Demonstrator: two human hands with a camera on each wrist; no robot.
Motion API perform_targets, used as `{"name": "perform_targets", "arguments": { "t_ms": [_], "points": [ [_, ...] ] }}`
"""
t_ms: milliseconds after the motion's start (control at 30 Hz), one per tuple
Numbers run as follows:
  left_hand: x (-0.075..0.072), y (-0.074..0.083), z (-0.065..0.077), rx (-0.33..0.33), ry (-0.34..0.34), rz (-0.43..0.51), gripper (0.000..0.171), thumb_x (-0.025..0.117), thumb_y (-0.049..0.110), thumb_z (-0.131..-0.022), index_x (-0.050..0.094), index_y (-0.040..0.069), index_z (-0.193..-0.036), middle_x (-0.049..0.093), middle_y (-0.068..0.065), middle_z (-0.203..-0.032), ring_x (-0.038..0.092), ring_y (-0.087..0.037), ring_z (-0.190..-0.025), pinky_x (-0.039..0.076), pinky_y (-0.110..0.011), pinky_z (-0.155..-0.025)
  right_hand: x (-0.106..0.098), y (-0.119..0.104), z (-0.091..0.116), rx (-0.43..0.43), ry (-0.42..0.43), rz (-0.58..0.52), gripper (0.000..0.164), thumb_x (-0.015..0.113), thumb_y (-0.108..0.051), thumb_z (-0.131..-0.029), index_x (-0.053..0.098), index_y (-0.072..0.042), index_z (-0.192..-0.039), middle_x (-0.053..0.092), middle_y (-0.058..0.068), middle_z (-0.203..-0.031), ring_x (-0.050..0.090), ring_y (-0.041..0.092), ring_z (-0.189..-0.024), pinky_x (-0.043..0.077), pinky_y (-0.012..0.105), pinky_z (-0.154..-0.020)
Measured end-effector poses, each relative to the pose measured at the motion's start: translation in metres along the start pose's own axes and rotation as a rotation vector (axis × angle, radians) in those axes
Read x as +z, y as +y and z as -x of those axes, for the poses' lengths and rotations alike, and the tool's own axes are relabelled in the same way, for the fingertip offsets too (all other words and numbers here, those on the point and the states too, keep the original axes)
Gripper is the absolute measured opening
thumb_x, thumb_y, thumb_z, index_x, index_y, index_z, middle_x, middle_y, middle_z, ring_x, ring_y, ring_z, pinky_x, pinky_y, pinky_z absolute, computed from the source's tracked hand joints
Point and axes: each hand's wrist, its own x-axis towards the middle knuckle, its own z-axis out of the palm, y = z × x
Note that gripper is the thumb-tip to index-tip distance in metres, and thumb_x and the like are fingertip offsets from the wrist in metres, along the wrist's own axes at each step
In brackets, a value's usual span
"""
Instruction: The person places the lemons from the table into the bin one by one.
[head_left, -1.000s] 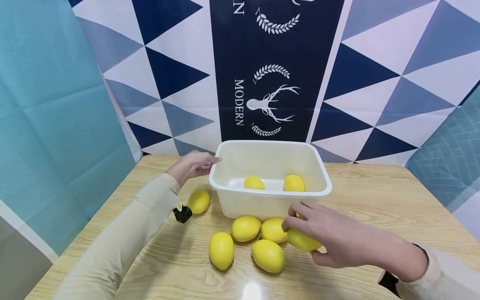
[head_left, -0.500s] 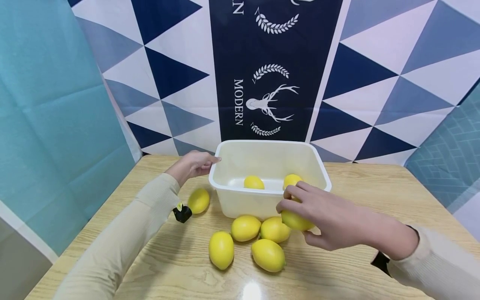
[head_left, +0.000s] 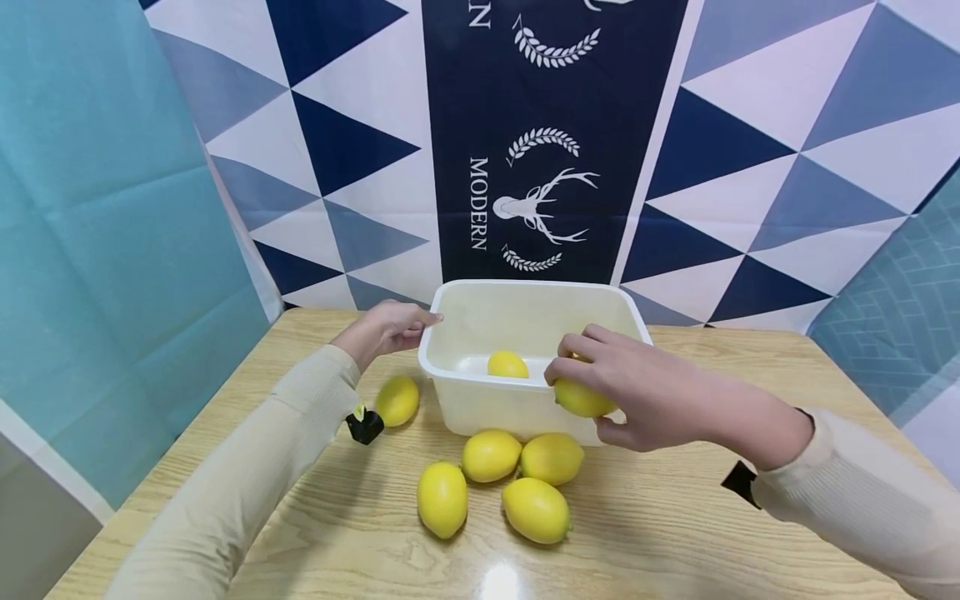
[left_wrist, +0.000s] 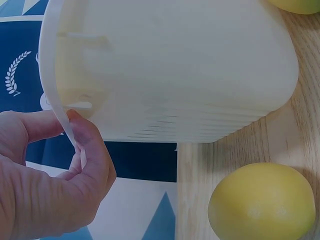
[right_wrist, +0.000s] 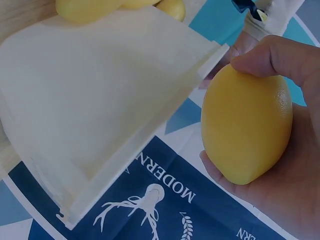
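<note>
A white plastic bin (head_left: 480,408) stands toward the back of the table, with one lemon (head_left: 507,364) showing on its floor. My left hand (head_left: 392,325) pinches the bin's left rim between thumb and fingers, as the left wrist view shows closely. In my right hand (head_left: 630,387) is another lemon (right_wrist: 245,125), gripped between thumb and fingers. That hand is at the front right of the bin, level with its rim, and hides the bin's right part in the head view. The right wrist view has the held lemon just outside the rim edge.
Several loose lemons lie in front of the bin, among them a lemon (head_left: 442,500) at the left and a lemon (head_left: 536,510) nearest me. One more lemon (head_left: 397,400) rests beside the bin's left wall. A patterned cloth (head_left: 360,167) hangs behind the wooden table (head_left: 720,533).
My right hand has lifted the lemon up and slightly left, from beside the loose lemons to the bin's front rim. The left hand has stayed on the rim.
</note>
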Motion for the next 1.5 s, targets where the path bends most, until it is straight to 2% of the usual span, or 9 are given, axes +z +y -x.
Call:
{"name": "perform_targets", "arguments": {
  "t_ms": [200,533,700,800,867,1100,1333,1500],
  "points": [
    [0.001,-0.001,0.0,-0.007,0.013,-0.003,0.048,0.066,0.014,-0.09,0.047,0.001,-0.133,0.054,-0.003,-0.098,0.058,-0.009,-0.076,0.058,-0.015,-0.07,-0.006,0.004,-0.008,0.024,0.006,0.017,0.055,0.082,-0.01,-0.06,0.06,-0.018,-0.11,0.056,-0.003,-0.105,0.048,0.013,-0.093,0.052,0.026,-0.075],
    [0.0,-0.001,-0.001,-0.004,0.011,-0.009,0.051,0.066,0.016,-0.091,0.046,0.002,-0.135,0.053,-0.004,-0.102,0.057,-0.011,-0.081,0.055,-0.023,-0.096,-0.016,0.011,-0.02,0.024,-0.015,-0.019,0.053,0.081,-0.01,-0.064,0.06,-0.017,-0.112,0.056,-0.002,-0.105,0.048,0.013,-0.093,0.052,0.026,-0.076],
    [0.0,-0.001,-0.001,-0.009,0.015,-0.015,0.049,0.066,0.015,-0.09,0.047,0.002,-0.134,0.052,-0.004,-0.101,0.057,-0.011,-0.082,0.057,-0.02,-0.09,-0.02,0.015,-0.025,0.049,-0.045,-0.036,0.052,0.081,-0.009,-0.064,0.059,-0.018,-0.111,0.055,-0.002,-0.104,0.048,0.014,-0.093,0.051,0.026,-0.075],
    [0.0,0.0,0.0,-0.008,0.011,-0.013,0.049,0.066,0.015,-0.09,0.047,0.001,-0.134,0.052,-0.004,-0.101,0.057,-0.011,-0.082,0.056,-0.021,-0.092,-0.022,0.018,-0.029,0.054,-0.058,-0.048,0.051,0.08,-0.008,-0.065,0.059,-0.019,-0.11,0.055,-0.001,-0.104,0.049,0.015,-0.093,0.051,0.027,-0.075],
    [0.0,0.0,0.001,-0.006,0.01,-0.012,0.05,0.066,0.015,-0.091,0.046,0.001,-0.134,0.052,-0.004,-0.101,0.057,-0.011,-0.082,0.054,-0.024,-0.098,-0.023,0.021,-0.032,0.063,-0.068,-0.058,0.05,0.08,-0.008,-0.066,0.059,-0.019,-0.11,0.055,-0.001,-0.104,0.05,0.016,-0.094,0.052,0.028,-0.076],
    [0.0,0.0,0.001,-0.001,-0.002,-0.003,0.049,0.065,0.014,-0.091,0.046,0.0,-0.134,0.052,-0.004,-0.1,0.058,-0.011,-0.082,0.052,-0.025,-0.101,-0.026,0.025,-0.039,0.117,-0.136,-0.092,0.049,0.08,-0.008,-0.067,0.058,-0.021,-0.109,0.055,-0.001,-0.102,0.049,0.019,-0.096,0.051,0.028,-0.077],
    [0.0,0.001,0.0,0.0,-0.001,0.006,0.049,0.065,0.013,-0.091,0.046,0.0,-0.134,0.052,-0.004,-0.1,0.057,-0.011,-0.081,0.051,-0.026,-0.103,-0.031,0.03,-0.05,0.13,-0.175,-0.117,0.049,0.08,-0.008,-0.067,0.058,-0.019,-0.109,0.054,0.001,-0.104,0.049,0.021,-0.097,0.052,0.029,-0.078],
    [0.001,0.0,0.0,-0.002,-0.004,0.011,0.047,0.065,0.013,-0.091,0.047,0.0,-0.133,0.054,-0.006,-0.103,0.059,-0.012,-0.087,0.049,-0.027,-0.106,-0.033,0.036,-0.06,0.114,-0.19,-0.139,0.048,0.079,-0.006,-0.067,0.058,-0.018,-0.108,0.054,0.002,-0.103,0.049,0.021,-0.096,0.053,0.03,-0.08]
  ]
}}
